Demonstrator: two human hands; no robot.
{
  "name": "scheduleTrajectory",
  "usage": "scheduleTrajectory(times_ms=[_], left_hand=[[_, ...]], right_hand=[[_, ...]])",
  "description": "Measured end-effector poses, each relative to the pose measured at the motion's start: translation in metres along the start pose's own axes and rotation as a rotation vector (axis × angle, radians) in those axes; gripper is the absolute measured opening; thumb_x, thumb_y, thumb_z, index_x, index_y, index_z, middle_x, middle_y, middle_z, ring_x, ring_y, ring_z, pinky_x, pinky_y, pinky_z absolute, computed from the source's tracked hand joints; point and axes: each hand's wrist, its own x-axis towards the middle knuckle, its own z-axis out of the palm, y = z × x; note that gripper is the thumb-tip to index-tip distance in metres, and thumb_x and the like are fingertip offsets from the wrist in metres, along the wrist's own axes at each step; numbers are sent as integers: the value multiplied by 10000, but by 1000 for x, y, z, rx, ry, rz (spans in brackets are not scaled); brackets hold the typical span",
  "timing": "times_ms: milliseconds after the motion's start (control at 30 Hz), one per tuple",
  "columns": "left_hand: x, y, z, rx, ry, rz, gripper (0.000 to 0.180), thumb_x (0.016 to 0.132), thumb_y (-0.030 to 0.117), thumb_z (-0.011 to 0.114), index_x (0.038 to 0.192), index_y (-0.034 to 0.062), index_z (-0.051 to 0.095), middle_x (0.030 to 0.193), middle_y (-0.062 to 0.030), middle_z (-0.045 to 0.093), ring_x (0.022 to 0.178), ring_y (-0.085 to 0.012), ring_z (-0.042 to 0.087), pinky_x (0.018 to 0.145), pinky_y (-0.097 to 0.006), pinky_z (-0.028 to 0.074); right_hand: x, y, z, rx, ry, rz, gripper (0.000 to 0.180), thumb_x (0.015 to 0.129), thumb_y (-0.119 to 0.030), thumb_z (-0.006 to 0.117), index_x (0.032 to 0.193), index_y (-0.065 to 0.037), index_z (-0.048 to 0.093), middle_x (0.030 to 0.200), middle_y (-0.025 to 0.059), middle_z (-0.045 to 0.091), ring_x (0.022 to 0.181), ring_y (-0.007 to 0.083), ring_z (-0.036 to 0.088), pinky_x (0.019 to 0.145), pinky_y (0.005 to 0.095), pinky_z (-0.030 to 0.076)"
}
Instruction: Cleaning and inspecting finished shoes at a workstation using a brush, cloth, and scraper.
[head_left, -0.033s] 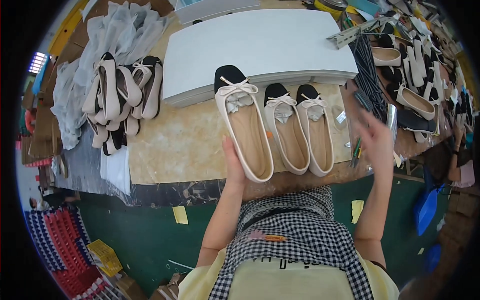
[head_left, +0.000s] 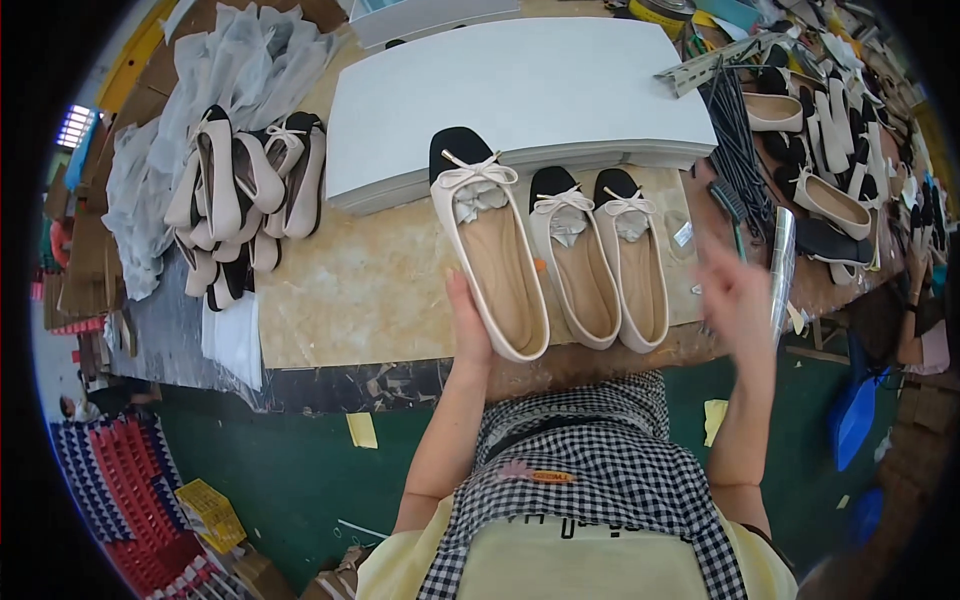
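My left hand holds a cream ballet flat with a black toe cap and a bow, gripped along its left side near the heel. Crumpled paper fills the toe of this shoe. To its right, two similar flats lie side by side on the table, a nearer-to-middle flat and a right-hand flat, both with paper in their toes. My right hand is over the table's right part, beside a dark brush with a green handle. Motion smears its fingers, and whether anything is between them is hidden.
White box lids or boards are stacked behind the shoes. At left, a heap of flats lies beside pale plastic wrapping. Black rods, a silvery roll and many more shoes occupy the right side.
My right hand has come down and nearer to me, its fingers folding from a more spread pose. The brush's handle now shows. My left hand and its flat have barely moved.
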Motion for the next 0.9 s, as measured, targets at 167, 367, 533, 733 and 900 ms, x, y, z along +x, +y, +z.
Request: scheduleTrajectory(times_ms=[167,367,533,733,900], left_hand=[[9,1,3,67,26,79,870,941,729,175,1367,28,467,1160,-143,641,953,-244,656,810,-385,553],[0,11,9,149,-7,121,818,978,676,184,1401,22,435,1304,-133,570,1181,-242,563,1017,-370,441],[-7,-2,4,280,-87,211,858,966,696,150,1433,20,398,1383,-139,513,1267,-250,504,1075,-370,388],[-15,-16,27,158,54,173,913,940,731,109,1467,20,340,1423,-140,472,1307,-252,461,1103,-368,348],[-18,-17,21,120,95,-96,891,931,750,134,1441,67,391,1288,-103,574,1152,-246,572,978,-352,469]], right_hand=[[-24,-67,43,68,-429,-259,392,912,-144,600,1299,-82,589,582,167,499,486,270,478,504,343,403],[-6,-75,60,148,-455,-273,354,929,-151,574,1259,-28,600,571,170,491,481,278,497,499,367,394],[-11,-82,83,122,-197,-516,311,923,-140,575,1184,20,626,555,159,530,477,284,567,481,379,424],[-7,-71,124,-44,76,-749,298,906,-136,585,1154,23,633,571,125,601,458,283,577,461,394,449],[-7,-54,111,-131,-26,-559,306,899,-163,608,1151,8,636,595,115,618,522,286,619,524,386,490]])
